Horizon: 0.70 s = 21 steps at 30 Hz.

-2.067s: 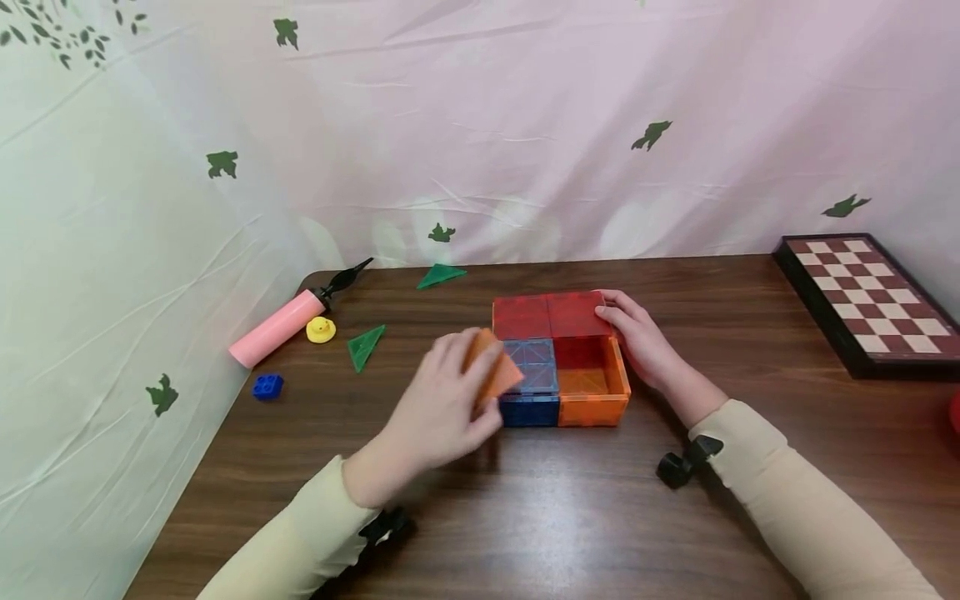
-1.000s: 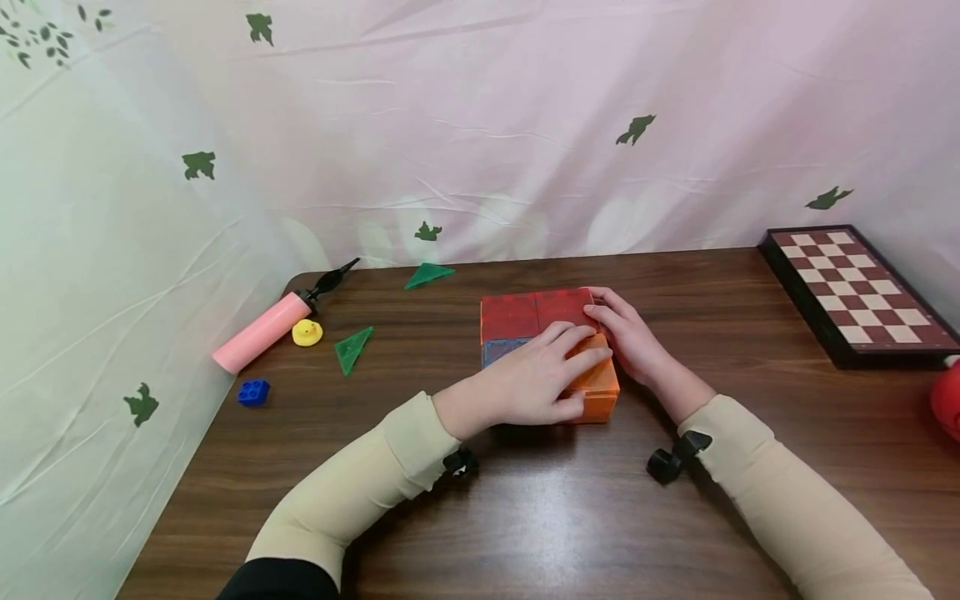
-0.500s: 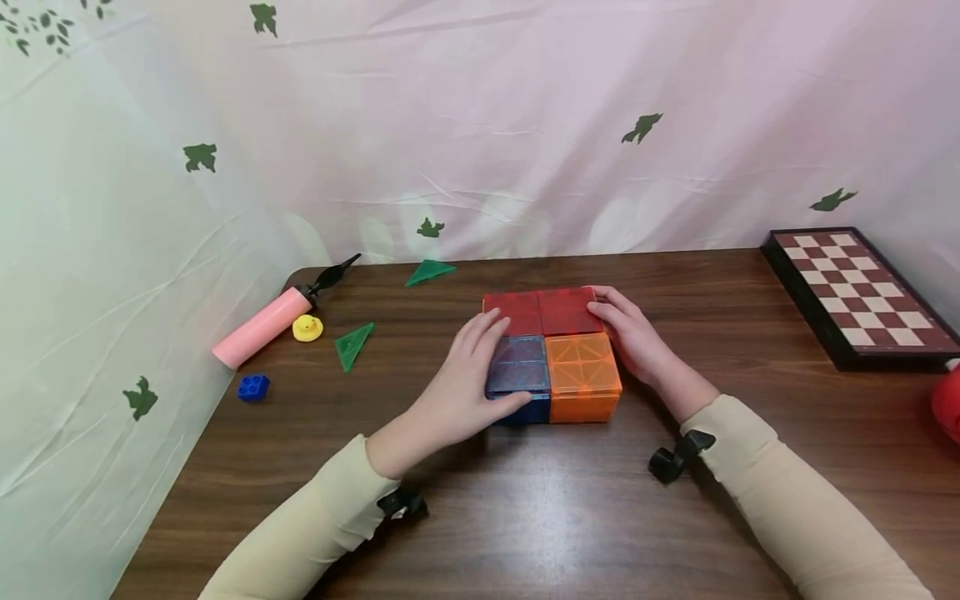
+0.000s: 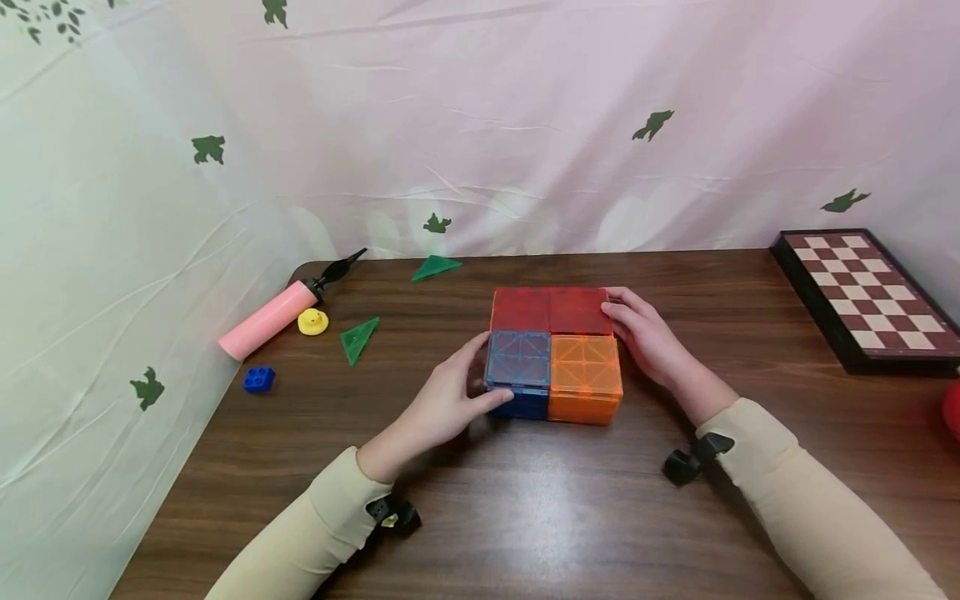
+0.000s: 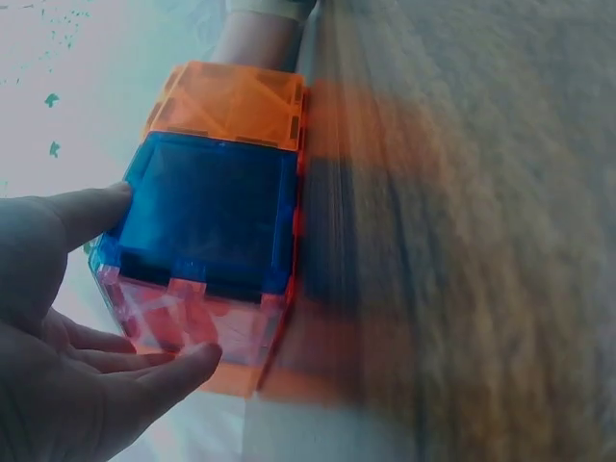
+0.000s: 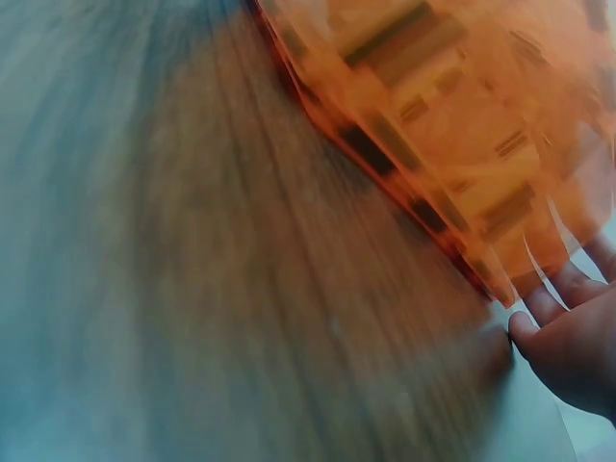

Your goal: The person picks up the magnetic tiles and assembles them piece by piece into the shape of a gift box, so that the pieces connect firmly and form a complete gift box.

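A low box of translucent magnetic tiles (image 4: 550, 354) stands on the table between both hands, its top made of two red tiles at the back, a blue one front left and an orange one front right. My left hand (image 4: 447, 400) grips the box's left end, thumb at the blue front edge. In the left wrist view, its fingers (image 5: 183, 373) press against the reddish end wall below the blue tile (image 5: 212, 204). At the back right corner my right hand (image 4: 645, 340) holds the box, thumb on the red top. The right wrist view shows the orange side wall (image 6: 452, 125) beside its fingers.
Two green triangular tiles (image 4: 360, 340) lie left of the box. Farther left are a pink hand pump (image 4: 270, 320), a yellow toy duck (image 4: 312, 322) and a blue toy brick (image 4: 258, 380). A checkerboard (image 4: 873, 293) lies at the right, near a red object (image 4: 952, 410) cut off by the frame.
My left hand laid an orange tile over the open front right compartment, then moved left to the blue end and gripped it. The right hand has stayed at the back right corner.
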{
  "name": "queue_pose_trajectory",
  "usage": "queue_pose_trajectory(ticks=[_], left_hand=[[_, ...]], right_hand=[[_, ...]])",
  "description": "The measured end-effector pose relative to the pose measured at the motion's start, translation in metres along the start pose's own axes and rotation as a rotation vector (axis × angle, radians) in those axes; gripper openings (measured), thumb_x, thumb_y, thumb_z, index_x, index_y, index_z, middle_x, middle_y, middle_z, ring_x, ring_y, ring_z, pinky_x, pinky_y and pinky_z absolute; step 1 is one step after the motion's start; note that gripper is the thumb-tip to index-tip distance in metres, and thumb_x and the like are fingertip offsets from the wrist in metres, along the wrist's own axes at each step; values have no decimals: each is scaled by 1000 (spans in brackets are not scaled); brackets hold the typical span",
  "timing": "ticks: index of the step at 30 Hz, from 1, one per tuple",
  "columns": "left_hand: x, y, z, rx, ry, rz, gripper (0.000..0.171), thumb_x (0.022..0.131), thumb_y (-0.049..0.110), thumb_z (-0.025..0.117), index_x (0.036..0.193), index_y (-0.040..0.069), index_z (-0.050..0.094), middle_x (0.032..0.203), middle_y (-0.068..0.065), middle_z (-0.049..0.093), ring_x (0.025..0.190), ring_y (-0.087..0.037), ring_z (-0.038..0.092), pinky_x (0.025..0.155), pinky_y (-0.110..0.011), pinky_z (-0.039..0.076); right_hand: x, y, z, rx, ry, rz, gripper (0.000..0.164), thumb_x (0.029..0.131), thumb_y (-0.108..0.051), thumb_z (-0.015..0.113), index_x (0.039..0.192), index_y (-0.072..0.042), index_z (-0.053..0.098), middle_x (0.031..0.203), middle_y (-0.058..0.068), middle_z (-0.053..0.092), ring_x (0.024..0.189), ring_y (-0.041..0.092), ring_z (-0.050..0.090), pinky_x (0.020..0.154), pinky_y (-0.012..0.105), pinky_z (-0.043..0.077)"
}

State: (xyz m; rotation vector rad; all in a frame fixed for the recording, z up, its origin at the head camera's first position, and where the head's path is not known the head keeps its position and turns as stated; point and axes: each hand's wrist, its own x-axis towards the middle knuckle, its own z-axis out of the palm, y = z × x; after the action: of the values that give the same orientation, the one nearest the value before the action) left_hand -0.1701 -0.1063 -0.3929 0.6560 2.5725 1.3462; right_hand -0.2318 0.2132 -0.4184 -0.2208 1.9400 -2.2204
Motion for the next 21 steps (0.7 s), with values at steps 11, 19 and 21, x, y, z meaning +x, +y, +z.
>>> queue_pose_trajectory(ticks=[11, 19, 21], left_hand=[[11, -25, -10, -218, 40, -147, 48, 100, 21, 69, 141, 1, 55, 134, -17, 63, 124, -27, 60, 102, -42, 49], [32, -36, -11, -640, 118, -295, 44, 104, 13, 60, 142, -7, 50, 137, -24, 53, 126, -34, 56, 100, -46, 50], [38, -37, -10, -692, 136, -303, 42, 106, 13, 57, 142, -7, 50, 137, -24, 52, 127, -35, 54, 101, -48, 49]], right_hand=[[-37, 0, -21, 50, -57, -37, 21, 110, -20, 48, 121, -3, 54, 122, 5, 59, 112, 13, 61, 98, 24, 50], [-76, -1, -17, 36, -102, -17, 21, 111, -15, 43, 112, -2, 59, 115, 6, 61, 107, 15, 62, 95, 27, 53], [-84, 1, -13, 29, -129, -12, 22, 111, -14, 41, 113, -2, 59, 114, 6, 61, 106, 16, 63, 95, 28, 53]])
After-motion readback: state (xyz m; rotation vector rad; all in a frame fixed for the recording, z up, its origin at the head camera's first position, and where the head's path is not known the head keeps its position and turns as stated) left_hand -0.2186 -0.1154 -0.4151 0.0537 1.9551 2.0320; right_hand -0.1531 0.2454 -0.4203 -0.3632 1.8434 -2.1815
